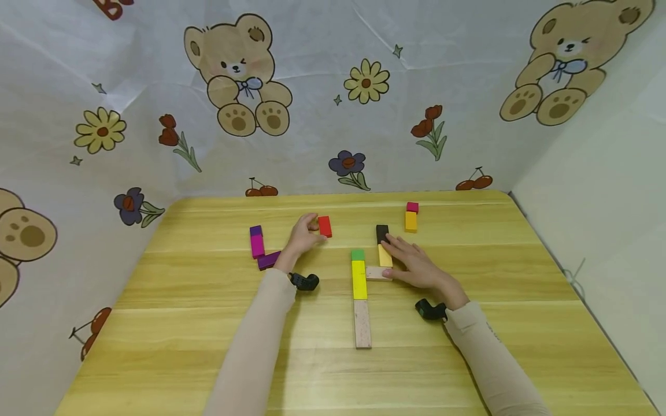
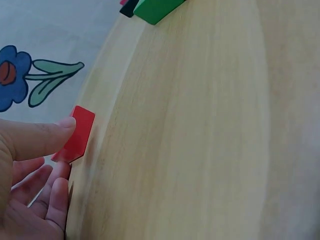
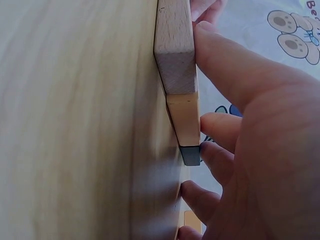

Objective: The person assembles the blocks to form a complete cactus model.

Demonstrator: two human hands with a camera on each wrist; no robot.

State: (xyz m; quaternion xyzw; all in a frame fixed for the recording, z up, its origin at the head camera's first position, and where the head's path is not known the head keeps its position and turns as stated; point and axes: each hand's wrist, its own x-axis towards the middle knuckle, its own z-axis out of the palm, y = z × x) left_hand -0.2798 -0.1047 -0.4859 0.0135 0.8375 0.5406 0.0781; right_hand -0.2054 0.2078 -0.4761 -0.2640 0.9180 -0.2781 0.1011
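My left hand is at a red block lying at the back middle of the table. Its thumb and a finger meet the block's sides, seen closer in the left wrist view. My right hand lies with fingers spread along a connected run of blocks. The thumb touches a pale wooden block; other fingertips rest at a light orange block and a black block. Left of these, a green block, a yellow block and a long pale block form a straight column.
On the left lie a dark purple block, a magenta block and a purple block, partly behind the left wrist. A crimson block and an orange block lie at the back right. A patterned cloth hangs behind the table.
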